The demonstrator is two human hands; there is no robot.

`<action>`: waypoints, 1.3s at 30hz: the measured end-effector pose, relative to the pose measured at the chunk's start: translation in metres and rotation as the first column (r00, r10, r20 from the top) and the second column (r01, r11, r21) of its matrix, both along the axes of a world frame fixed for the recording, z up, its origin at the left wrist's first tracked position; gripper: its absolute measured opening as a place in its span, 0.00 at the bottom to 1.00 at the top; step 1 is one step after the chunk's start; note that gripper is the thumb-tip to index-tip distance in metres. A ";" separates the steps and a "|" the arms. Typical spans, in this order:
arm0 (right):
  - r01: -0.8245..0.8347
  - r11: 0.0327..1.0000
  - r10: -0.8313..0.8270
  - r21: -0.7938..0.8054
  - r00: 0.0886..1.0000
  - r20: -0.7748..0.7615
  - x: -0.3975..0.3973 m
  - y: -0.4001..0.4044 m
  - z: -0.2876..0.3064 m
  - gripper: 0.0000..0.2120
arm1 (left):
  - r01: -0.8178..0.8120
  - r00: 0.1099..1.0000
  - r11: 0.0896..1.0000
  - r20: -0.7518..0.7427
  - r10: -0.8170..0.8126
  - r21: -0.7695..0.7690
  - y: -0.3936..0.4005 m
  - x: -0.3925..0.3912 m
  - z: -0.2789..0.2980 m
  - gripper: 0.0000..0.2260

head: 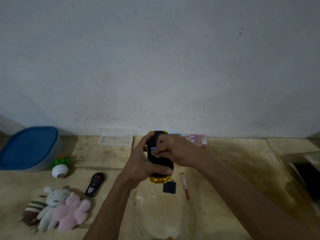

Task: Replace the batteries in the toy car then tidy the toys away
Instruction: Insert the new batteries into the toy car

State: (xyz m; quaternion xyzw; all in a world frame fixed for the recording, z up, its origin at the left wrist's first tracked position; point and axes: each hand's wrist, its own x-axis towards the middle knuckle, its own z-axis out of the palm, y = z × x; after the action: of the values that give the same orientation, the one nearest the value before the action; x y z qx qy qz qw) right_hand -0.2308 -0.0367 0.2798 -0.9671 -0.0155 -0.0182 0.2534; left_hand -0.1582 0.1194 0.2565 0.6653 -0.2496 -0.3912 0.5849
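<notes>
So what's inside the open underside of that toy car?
Something small and blue, likely a battery, shows in the toy car, where the right hand presses. Fingers cover the rest of the compartment. Its cover lies on the floor.

Glossy gold-and-black plastic toy car [160, 170]; fuzzy cloth plush toys [57, 208]; rough, stained tabletop [225, 170].

Both bare forearms enter from the bottom edge and converge at frame centre. Left hand [141, 163] sits left of centre, palm turned right, fingers curled up and over, thumb stretched along the lower side, clamped around the toy car [160, 162]. Right hand [173, 149] comes in from lower right, wrist bent, knuckles up, fingertips [158, 155] pinched down on the car's underside. Hands touch at the fingers.
</notes>
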 end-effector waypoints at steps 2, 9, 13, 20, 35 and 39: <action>0.023 0.999 -0.023 0.034 1.000 -0.007 0.000 0.000 0.002 0.09 | 0.006 1.000 1.000 -0.008 -0.006 -0.016 0.000 0.001 0.001 0.55; 0.597 -0.058 -0.636 0.800 0.596 -0.490 -0.004 -0.002 0.027 0.15 | -0.031 0.999 0.999 0.041 0.031 -0.009 0.005 0.010 0.000 0.55; 0.591 -0.567 -0.263 0.574 0.531 -0.806 -0.019 0.002 0.011 0.08 | -0.029 0.999 0.999 0.041 0.028 0.018 0.011 0.010 -0.009 0.55; 0.480 -0.468 -0.223 0.741 0.748 -0.625 -0.034 0.008 0.012 0.19 | -0.021 0.998 0.999 0.060 0.018 0.045 0.012 0.007 -0.006 0.55; 0.434 0.073 -0.491 0.898 0.799 -0.346 -0.030 0.026 0.024 0.10 | -0.022 0.996 0.999 0.082 0.019 0.046 0.011 0.002 0.003 0.55; 0.476 0.127 -0.601 0.870 0.735 -0.314 -0.029 0.029 0.020 0.10 | -0.034 0.995 0.999 0.097 0.031 0.031 0.013 0.001 0.005 0.54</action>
State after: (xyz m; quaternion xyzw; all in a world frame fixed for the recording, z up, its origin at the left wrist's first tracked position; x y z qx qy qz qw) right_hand -0.2595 -0.0077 0.2995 -0.5882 0.3320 -0.1676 0.7182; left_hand -0.1573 0.1324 0.2618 0.6969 -0.2602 -0.3531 0.5674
